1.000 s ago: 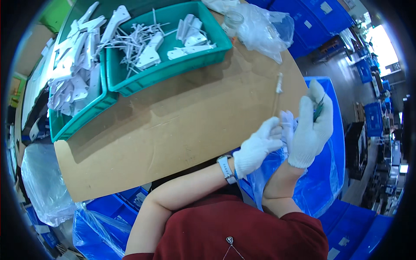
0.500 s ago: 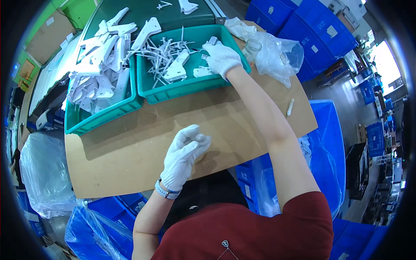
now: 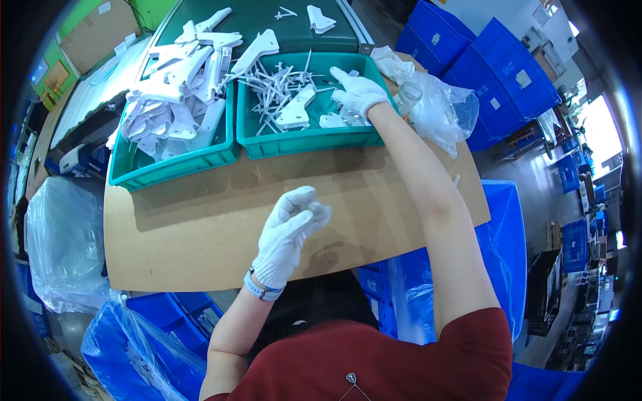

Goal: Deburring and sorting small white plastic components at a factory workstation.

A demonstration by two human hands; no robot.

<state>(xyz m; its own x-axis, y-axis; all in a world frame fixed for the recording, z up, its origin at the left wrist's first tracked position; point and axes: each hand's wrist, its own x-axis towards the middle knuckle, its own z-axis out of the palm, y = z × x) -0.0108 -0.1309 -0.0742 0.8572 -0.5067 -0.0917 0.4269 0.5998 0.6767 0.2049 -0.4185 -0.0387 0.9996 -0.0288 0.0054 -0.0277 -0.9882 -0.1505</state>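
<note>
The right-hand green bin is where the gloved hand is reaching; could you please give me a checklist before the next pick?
1. Right hand inside the right green bin, over white parts: ok.
2. Part actually gripped: cannot tell.
3. Left hand above the cardboard top, fingers curled: ok; whether it holds anything: cannot tell.
4. Both hands gloved: ok.
5. Clear plastic bag outside the bin, right beside the forearm: ok.

A brown cardboard sheet (image 3: 200,227) is serving as the worktop; blue plastic crates (image 3: 495,60) are standing stacked at upper right; grey floor (image 3: 535,194) is showing beyond them; daylight is glaring through an opening (image 3: 602,127) at right.
</note>
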